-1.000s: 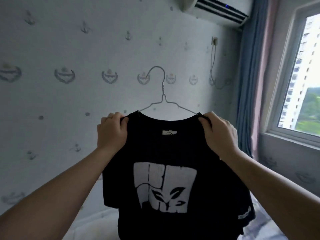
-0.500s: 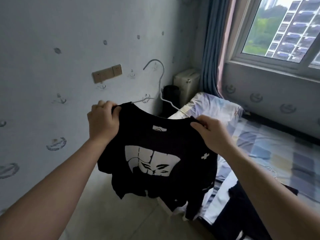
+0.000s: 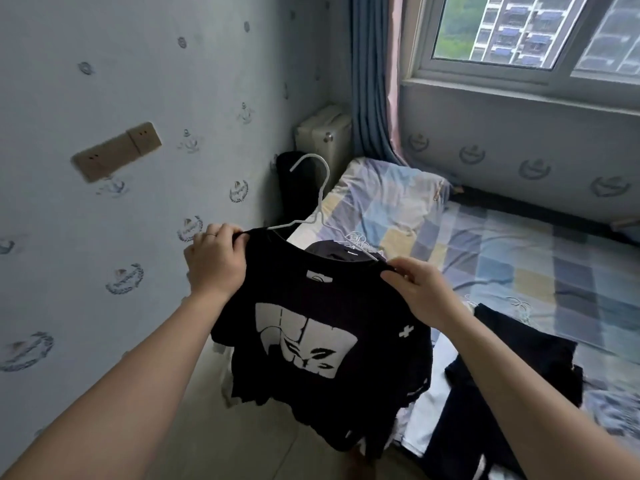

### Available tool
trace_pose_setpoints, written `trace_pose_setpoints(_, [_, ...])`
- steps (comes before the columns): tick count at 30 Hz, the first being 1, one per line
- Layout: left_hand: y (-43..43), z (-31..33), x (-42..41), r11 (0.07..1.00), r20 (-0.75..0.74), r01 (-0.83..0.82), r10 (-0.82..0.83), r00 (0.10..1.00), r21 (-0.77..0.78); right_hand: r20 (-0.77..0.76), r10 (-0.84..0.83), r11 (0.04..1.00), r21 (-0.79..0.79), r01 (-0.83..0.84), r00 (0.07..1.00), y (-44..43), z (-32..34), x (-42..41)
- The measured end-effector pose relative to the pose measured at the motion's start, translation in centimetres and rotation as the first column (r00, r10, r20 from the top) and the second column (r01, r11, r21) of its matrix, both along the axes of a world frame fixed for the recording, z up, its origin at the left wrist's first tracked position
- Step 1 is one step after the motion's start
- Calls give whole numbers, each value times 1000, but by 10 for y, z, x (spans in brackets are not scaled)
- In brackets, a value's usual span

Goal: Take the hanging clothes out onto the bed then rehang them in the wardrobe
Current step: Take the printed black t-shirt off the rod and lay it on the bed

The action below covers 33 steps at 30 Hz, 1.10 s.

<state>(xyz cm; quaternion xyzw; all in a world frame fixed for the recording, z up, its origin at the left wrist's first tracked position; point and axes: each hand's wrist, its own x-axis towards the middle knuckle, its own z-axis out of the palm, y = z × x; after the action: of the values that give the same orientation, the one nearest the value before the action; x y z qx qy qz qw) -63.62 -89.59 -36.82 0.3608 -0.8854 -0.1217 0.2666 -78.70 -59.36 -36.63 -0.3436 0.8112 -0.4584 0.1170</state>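
A black T-shirt (image 3: pixel 311 341) with a white print hangs on a white wire hanger (image 3: pixel 313 199) in front of me, over the floor by the bed's near edge. My left hand (image 3: pixel 216 261) grips its left shoulder and my right hand (image 3: pixel 419 292) pinches its right shoulder. The hanger's hook sticks up free above the collar. Behind the shirt, another dark garment with white hangers (image 3: pixel 349 245) lies on the bed (image 3: pixel 502 258). Dark clothes (image 3: pixel 519 368) lie on the bed under my right forearm. No wardrobe is in view.
The checked bed fills the right side, under a window (image 3: pixel 519 32). A wall with sockets (image 3: pixel 117 155) stands close on the left. A pale suitcase (image 3: pixel 323 136) and a black item stand in the corner by the blue curtain (image 3: pixel 369 77). A strip of floor lies between wall and bed.
My view has tipped down from the wall and air conditioner toward the bed. Both hands have kept their hold and lowered the shirt on its hanger toward the bed's near edge.
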Motion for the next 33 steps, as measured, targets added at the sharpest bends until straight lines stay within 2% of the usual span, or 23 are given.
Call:
trace_pose_setpoints(6, [-18, -9, -81, 998, 70, 57, -54, 996, -41, 40, -31, 997, 70, 28, 999, -11, -19, -66])
trace_pose_setpoints(16, [-60, -48, -184, 991, 147, 123, -128, 981, 44, 88, -179, 964, 214, 157, 980, -50, -52, -154])
trace_pose_setpoints(19, [-84, -75, -214, 984, 175, 155, -168, 970, 85, 86, -233, 940, 277, 201, 969, -75, -71, -178])
trace_pose_setpoints(26, [-139, -165, -276, 955, 373, 201, -272, 887, 217, 134, -361, 839, 479, 259, 923, -129, -144, -229])
trace_pose_setpoints(31, [-157, -231, -327, 946, 411, 181, -284, 866, 270, 113, -470, 751, 573, 330, 875, -158, -215, -264])
trace_pose_setpoints(33, [-165, -258, -354, 920, 394, 186, -321, 861, 344, 91, -496, 721, 597, 351, 863, -167, -241, -282])
